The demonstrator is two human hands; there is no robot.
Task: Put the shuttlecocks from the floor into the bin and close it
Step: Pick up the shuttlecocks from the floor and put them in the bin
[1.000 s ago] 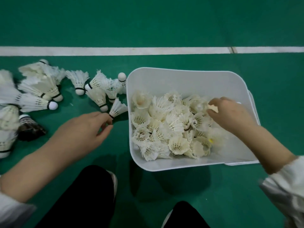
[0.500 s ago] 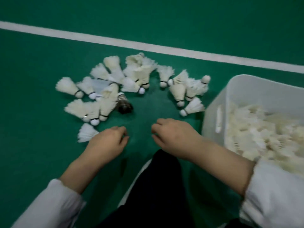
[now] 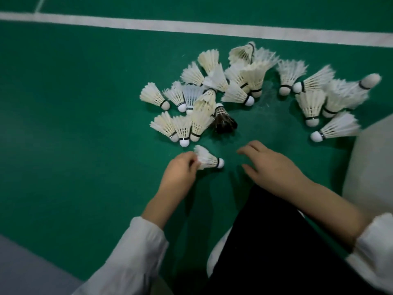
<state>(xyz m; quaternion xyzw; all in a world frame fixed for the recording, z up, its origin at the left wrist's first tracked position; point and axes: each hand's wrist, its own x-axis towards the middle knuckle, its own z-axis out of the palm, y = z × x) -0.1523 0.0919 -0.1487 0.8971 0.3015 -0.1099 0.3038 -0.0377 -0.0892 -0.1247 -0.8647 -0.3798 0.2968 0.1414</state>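
Several white feather shuttlecocks (image 3: 240,86) lie scattered on the green court floor, with one black shuttlecock (image 3: 224,121) among them. My left hand (image 3: 180,173) pinches the feather end of a single white shuttlecock (image 3: 207,160) lying nearest me, its cork pointing right. My right hand (image 3: 270,165) hovers just right of it, fingers spread and holding nothing. The white bin (image 3: 370,167) shows only as a wall at the right edge; its inside is out of view.
A white court line (image 3: 191,26) crosses the floor beyond the pile. My black trouser leg (image 3: 276,241) and a white shoe (image 3: 217,256) sit below the hands. A grey floor patch (image 3: 25,269) fills the bottom left corner.
The view has swung left from the bin to the pile. My right hand left the bin and came over the floor. My left hand has taken hold of the nearest shuttlecock.
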